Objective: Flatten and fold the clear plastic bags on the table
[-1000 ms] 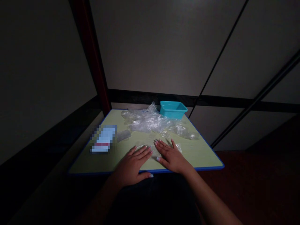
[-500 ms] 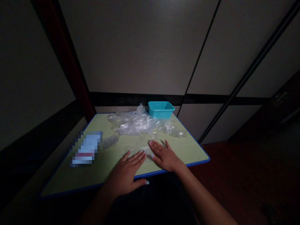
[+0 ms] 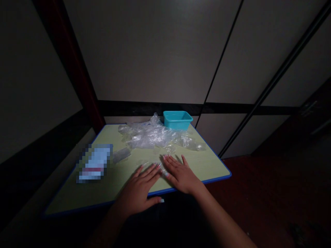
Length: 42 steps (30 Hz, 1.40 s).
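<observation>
My left hand (image 3: 141, 189) lies flat near the front edge of the table, fingers stretched forward and thumb out over the edge. Beside it, my right hand (image 3: 180, 174) is also flat, its fingers spread and pointing up and left. Under and just ahead of the fingertips is a thin clear plastic bag (image 3: 147, 164), pressed against the tabletop and partly covered by both hands. Farther back spreads a crumpled heap of clear plastic bags (image 3: 152, 134). Neither hand grips anything.
The pale yellow-green table (image 3: 207, 165) has a blue rim. A turquoise plastic basket (image 3: 178, 120) stands at the back, by the cabinet panels (image 3: 155, 51). At left lie a pixelated blue-white item (image 3: 94, 163) and a folded translucent plastic piece (image 3: 122, 155).
My right hand has slid slightly left, closer to my left hand's fingertips. My left hand has hardly moved, and the things on the table stay in place.
</observation>
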Tool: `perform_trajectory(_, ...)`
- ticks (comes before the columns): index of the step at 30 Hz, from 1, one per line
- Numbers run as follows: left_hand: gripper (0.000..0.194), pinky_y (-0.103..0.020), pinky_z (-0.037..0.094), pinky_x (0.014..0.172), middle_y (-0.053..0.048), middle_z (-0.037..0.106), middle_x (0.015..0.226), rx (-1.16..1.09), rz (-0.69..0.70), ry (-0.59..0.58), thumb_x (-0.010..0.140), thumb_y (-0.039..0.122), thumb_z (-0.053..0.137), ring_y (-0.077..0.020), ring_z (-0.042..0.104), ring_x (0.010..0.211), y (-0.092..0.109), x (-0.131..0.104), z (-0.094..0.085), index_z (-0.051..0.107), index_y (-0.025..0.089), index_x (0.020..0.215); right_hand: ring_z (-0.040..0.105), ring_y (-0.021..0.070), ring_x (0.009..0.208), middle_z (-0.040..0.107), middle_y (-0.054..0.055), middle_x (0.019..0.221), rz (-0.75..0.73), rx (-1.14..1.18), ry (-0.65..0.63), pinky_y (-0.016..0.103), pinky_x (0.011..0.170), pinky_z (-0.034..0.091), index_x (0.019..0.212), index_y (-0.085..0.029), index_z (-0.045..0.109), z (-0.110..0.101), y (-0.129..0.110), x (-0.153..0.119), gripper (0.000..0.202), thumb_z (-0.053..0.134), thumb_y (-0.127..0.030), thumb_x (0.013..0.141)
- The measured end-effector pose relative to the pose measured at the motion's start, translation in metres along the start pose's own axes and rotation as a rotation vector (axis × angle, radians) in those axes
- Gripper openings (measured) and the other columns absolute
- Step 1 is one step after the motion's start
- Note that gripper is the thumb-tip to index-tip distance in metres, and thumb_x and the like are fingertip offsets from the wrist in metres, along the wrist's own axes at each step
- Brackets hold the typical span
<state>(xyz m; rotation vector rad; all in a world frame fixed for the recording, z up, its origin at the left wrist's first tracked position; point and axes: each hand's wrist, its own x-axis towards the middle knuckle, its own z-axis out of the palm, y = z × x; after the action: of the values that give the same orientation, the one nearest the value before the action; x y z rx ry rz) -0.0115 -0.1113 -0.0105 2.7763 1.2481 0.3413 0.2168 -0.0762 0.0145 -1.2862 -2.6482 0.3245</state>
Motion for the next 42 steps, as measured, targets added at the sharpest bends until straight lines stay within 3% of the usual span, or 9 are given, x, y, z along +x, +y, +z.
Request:
perform_trajectory(6, 0.077, -0.049, 0.011, 0.117, -0.008, 0.032, 0.152, -0.019, -0.008, -0.031, 0.083, 0.065, 0.051, -0.0270, 0.029, 0.140, 0.001, 0.002, -0.002, 0.033, 0.025, 0.146, 0.019, 0.0202, 0.143, 0.023, 0.007, 0.154, 0.016, 0.031, -0.022, 0.057, 0.114, -0.001, 0.150, -0.023, 0.021, 0.007, -0.009, 0.002, 0.058, 0.019, -0.051, 0.099)
perform_trajectory(17, 0.079, -0.049, 0.013, 0.115, -0.007, 0.030, 0.153, -0.061, -0.035, -0.058, 0.083, 0.064, 0.051, -0.0262, 0.029, 0.141, 0.003, 0.002, -0.007, 0.026, 0.028, 0.149, 0.019, 0.0208, 0.143, 0.023, 0.005, 0.154, 0.186, -0.070, -0.030, 0.059, 0.113, 0.007, 0.150, -0.026, 0.018, -0.001, 0.019, -0.002, 0.055, 0.023, -0.045, 0.099)
perform_trajectory(24, 0.077, -0.049, 0.013, 0.115, -0.007, 0.029, 0.153, -0.068, -0.044, -0.056, 0.085, 0.065, 0.048, -0.0257, 0.029, 0.141, 0.005, 0.001, -0.009, 0.025, 0.028, 0.149, 0.017, 0.0248, 0.143, 0.021, 0.007, 0.155, 0.336, -0.130, 0.001, 0.065, 0.111, 0.005, 0.150, -0.023, 0.017, -0.001, 0.029, -0.006, 0.056, 0.024, -0.044, 0.098)
perform_trajectory(29, 0.082, -0.047, 0.010, 0.116, -0.006, 0.026, 0.155, -0.037, -0.035, -0.025, 0.083, 0.068, 0.047, -0.0252, 0.024, 0.143, 0.005, -0.001, -0.006, 0.023, 0.028, 0.149, 0.019, 0.0270, 0.143, 0.022, 0.007, 0.155, 0.201, -0.111, 0.077, 0.068, 0.108, -0.003, 0.151, -0.027, 0.012, 0.002, 0.016, -0.010, 0.057, 0.026, -0.045, 0.098)
perform_trajectory(33, 0.088, -0.048, 0.004, 0.117, -0.009, 0.020, 0.156, 0.007, -0.062, 0.060, 0.083, 0.069, 0.046, -0.0262, 0.019, 0.144, 0.005, -0.004, -0.002, 0.017, 0.021, 0.151, 0.023, 0.0272, 0.142, 0.025, 0.007, 0.154, 0.088, -0.049, 0.049, 0.067, 0.108, -0.007, 0.150, -0.028, 0.015, 0.003, -0.006, -0.007, 0.057, 0.030, -0.044, 0.098)
perform_trajectory(38, 0.088, -0.049, -0.001, 0.117, -0.011, 0.027, 0.154, 0.004, -0.095, 0.073, 0.079, 0.072, 0.048, -0.0261, 0.023, 0.143, 0.004, -0.004, 0.001, 0.029, 0.019, 0.147, 0.023, 0.0255, 0.142, 0.024, 0.006, 0.154, 0.060, 0.008, 0.005, 0.064, 0.109, -0.010, 0.150, -0.028, 0.020, 0.005, -0.021, 0.003, 0.055, 0.030, -0.045, 0.098)
perform_trajectory(42, 0.100, -0.047, 0.004, 0.117, -0.013, 0.032, 0.152, -0.034, -0.110, 0.035, 0.068, 0.075, 0.058, -0.0265, 0.026, 0.142, 0.005, -0.002, -0.002, 0.032, 0.017, 0.146, 0.023, 0.0255, 0.142, 0.025, 0.006, 0.154, 0.028, 0.047, -0.005, 0.063, 0.110, -0.009, 0.149, -0.027, 0.023, 0.007, -0.029, 0.012, 0.055, 0.023, -0.049, 0.099)
